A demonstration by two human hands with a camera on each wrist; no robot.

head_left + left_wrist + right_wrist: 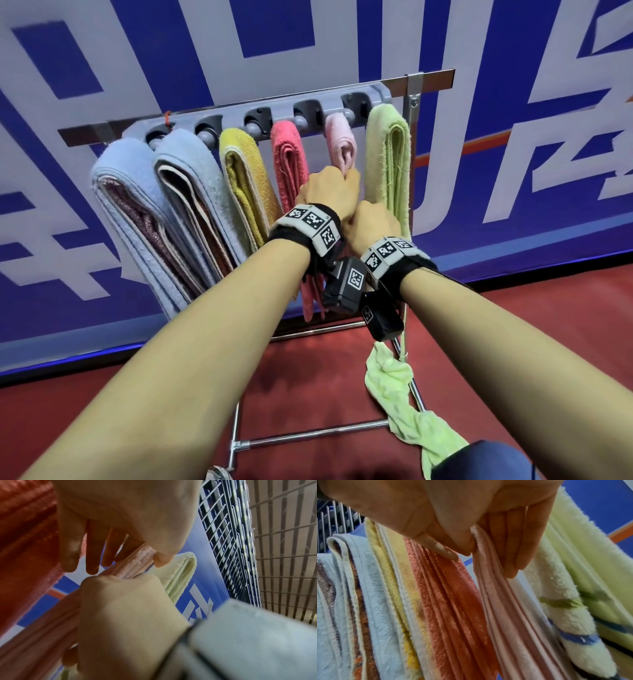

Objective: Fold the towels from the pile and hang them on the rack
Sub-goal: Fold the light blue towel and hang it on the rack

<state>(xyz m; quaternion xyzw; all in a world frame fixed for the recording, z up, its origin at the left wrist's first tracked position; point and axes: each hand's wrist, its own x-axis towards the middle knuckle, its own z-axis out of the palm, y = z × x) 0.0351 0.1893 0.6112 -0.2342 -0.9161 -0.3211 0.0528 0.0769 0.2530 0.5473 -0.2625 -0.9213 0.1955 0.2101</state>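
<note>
Up at the rack [260, 106] I have both hands on the pale pink towel [340, 144], which hangs folded over its peg, fifth from the left; my left hand [325, 192] pinches its folded edges between thumb and fingers just below the bend, and my right hand [371, 222] sits directly under it at about five o'clock, closed round the same bundle of folds lower down; the right wrist view shows the thumb and fingers of that hand [488, 520] squeezing the pink layers [505, 601] together.

At nine o'clock from the pink towel hangs the coral towel [289, 161], then the yellow towel [243, 178], and beyond it two light blue towels [191, 192] at the far left; at three o'clock hangs the light green towel [388, 154], just beside my hands; all are folded and draped over their pegs.

Down at five o'clock a second green cloth [400, 401] lies crumpled over the lower rail of the metal stand [308, 433]; behind everything runs a blue and white banner [513, 171], above a red floor [137, 394].
</note>
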